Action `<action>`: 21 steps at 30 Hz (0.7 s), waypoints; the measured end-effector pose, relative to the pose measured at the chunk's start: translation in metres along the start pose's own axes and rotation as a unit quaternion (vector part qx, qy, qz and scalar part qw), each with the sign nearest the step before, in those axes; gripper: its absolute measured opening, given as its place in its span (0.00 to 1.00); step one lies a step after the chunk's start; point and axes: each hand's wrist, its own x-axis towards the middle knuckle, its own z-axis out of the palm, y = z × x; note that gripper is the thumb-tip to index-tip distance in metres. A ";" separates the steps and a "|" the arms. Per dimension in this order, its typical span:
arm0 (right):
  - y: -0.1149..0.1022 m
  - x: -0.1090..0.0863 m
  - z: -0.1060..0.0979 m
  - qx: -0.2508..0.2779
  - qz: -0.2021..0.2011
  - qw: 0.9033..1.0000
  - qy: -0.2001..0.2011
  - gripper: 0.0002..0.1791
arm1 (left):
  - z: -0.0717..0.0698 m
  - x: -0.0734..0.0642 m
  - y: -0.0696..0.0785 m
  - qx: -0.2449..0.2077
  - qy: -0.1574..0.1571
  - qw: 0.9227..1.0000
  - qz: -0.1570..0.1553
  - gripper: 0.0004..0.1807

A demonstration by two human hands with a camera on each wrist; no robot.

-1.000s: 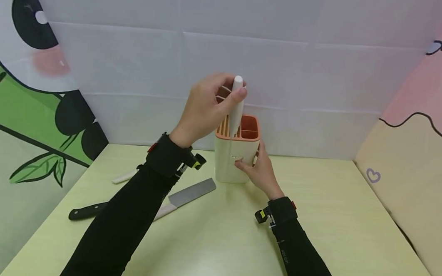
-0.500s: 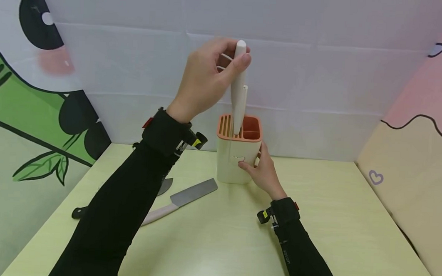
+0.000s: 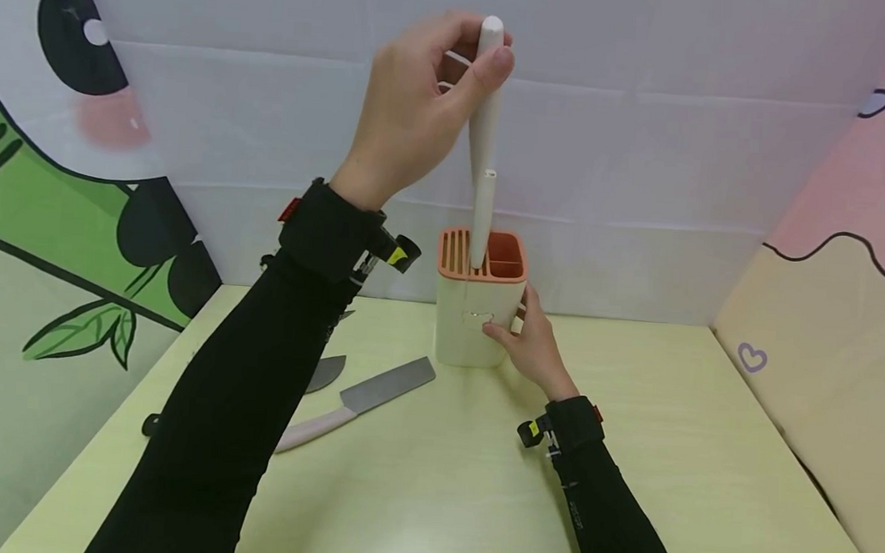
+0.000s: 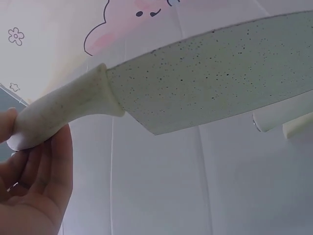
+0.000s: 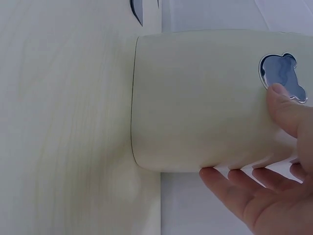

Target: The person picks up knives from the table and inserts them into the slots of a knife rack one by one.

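Observation:
My left hand (image 3: 414, 100) pinches the end of a white knife handle (image 3: 483, 137), held upright above the knife block. In the left wrist view the knife's wide speckled pale blade (image 4: 210, 73) shows; the head view sees it nearly edge-on. The cream knife block (image 3: 458, 336) has an orange slotted top, and a second white handle (image 3: 483, 220) stands up from it. My right hand (image 3: 535, 348) grips the block's right side. Its thumb lies near the bear-shaped window (image 5: 283, 73), its fingers along the side.
A cleaver (image 3: 384, 388) with a pale handle lies on the table left of the block. Beyond it another dark blade (image 3: 327, 372) and a black handle end (image 3: 150, 424) are partly hidden by my left sleeve. A pale wall cloth (image 3: 643, 170) stands behind.
My left hand has risen well above the block with the knife, baring the second white handle. My right hand has stayed on the block.

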 end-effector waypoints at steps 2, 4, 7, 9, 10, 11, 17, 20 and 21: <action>0.000 0.001 0.000 0.001 -0.001 1.000 0.001 0.54 | -0.001 0.004 0.002 0.008 0.001 1.000 0.005 0.16; 0.001 0.002 0.000 0.001 -0.002 1.000 0.003 0.55 | -0.002 0.007 0.004 0.015 -0.002 1.000 -0.010 0.16; 0.001 0.002 0.000 0.006 0.000 1.000 0.002 0.55 | -0.001 0.009 0.002 0.022 -0.002 1.000 -0.008 0.16; 0.001 0.001 0.001 0.007 0.004 1.000 0.000 0.54 | 0.001 0.009 -0.002 0.022 -0.001 1.000 -0.005 0.16; 0.001 0.001 0.001 0.007 0.007 1.000 -0.001 0.54 | 0.002 0.009 -0.004 0.021 -0.002 1.000 -0.004 0.16; 0.000 0.001 0.001 0.005 0.010 1.000 -0.001 0.54 | 0.003 0.009 -0.005 0.020 -0.002 1.000 -0.003 0.16; -0.001 0.000 0.001 0.005 0.019 1.000 -0.003 0.55 | 0.010 0.004 -0.016 0.013 0.002 1.000 -0.023 0.15; -0.001 0.000 0.001 0.004 0.018 1.000 -0.003 0.55 | 0.014 0.001 -0.024 0.010 0.004 1.000 -0.025 0.15; -0.001 0.000 0.000 0.004 0.018 1.000 -0.003 0.55 | 0.015 0.000 -0.026 0.009 0.004 1.000 -0.026 0.16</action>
